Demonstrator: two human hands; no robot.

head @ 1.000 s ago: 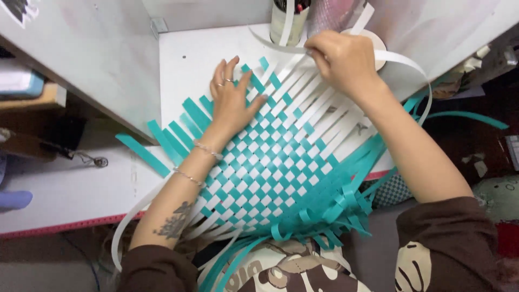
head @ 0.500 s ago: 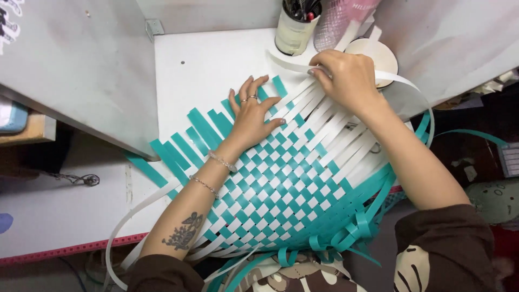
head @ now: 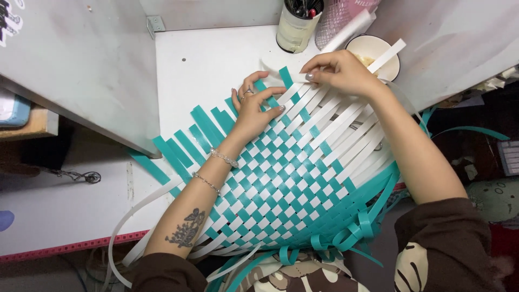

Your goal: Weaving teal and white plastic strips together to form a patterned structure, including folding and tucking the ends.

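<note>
A flat woven mat (head: 281, 178) of teal and white plastic strips lies on the white table (head: 211, 59) in front of me. My left hand (head: 254, 108) rests on its far left edge, fingers bent and pressing on the strips. My right hand (head: 340, 70) pinches a white strip (head: 386, 54) at the mat's far edge, and that strip sticks out to the upper right. Loose teal strip ends (head: 184, 140) fan out to the left, and curled teal ends (head: 351, 238) hang near my lap.
A cup of pens (head: 297, 27) stands at the back of the table. A white bowl (head: 378, 51) sits beside it, partly behind my right hand. A grey panel (head: 81, 70) rises at the left. Clutter lies on the floor at the right.
My right hand has slid left and nearer along the white strip to the mat's far edge. My left hand has curled its fingers on the weave. The camera has moved closer.
</note>
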